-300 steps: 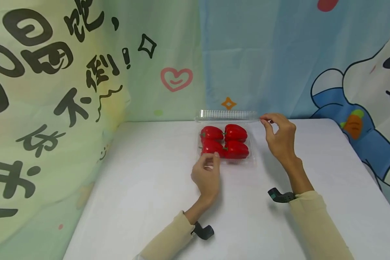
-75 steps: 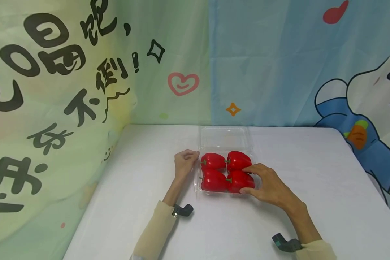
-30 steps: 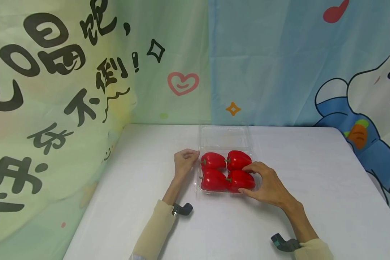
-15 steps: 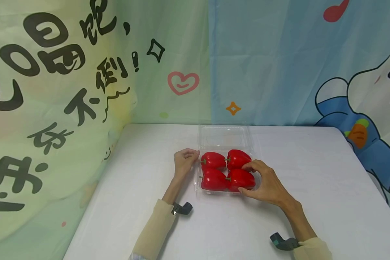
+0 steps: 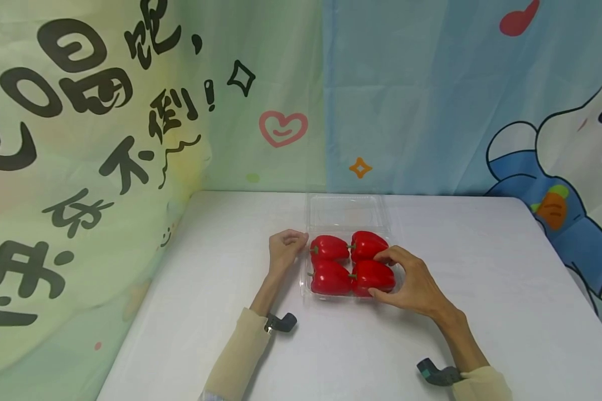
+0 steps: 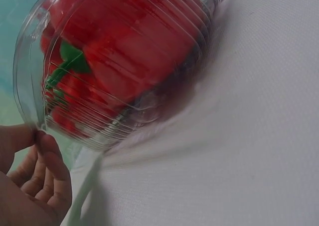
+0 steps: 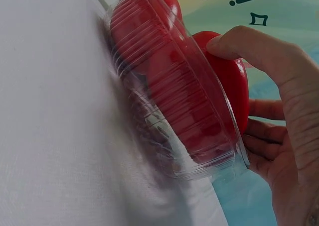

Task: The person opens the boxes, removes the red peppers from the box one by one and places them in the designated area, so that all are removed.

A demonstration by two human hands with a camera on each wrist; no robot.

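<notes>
Several red bell peppers with green stems, among them the far-left pepper (image 5: 329, 248), lie in two rows inside a clear plastic clamshell box (image 5: 326, 297). My left hand (image 5: 283, 249) pinches the box's rim at its left side between thumb and fingers; the left wrist view shows the pinched rim (image 6: 31, 117). With thumb and fingers, my right hand (image 5: 410, 281) grips the near-right pepper (image 5: 373, 277), which still sits in the box. In the right wrist view the thumb presses on that pepper (image 7: 229, 86), while the ends of the other fingers are hidden behind it.
The box's clear lid (image 5: 348, 211) lies folded back toward the rear edge of the white table (image 5: 231, 234). A printed cloth (image 5: 406, 100) hangs behind the table and along its left side. Each wrist wears a black camera mount (image 5: 437, 373).
Ten seconds ago the right hand held the raised lid and the left was at the near side. Since then the lid lies back and the hands moved; over the last second they barely moved.
</notes>
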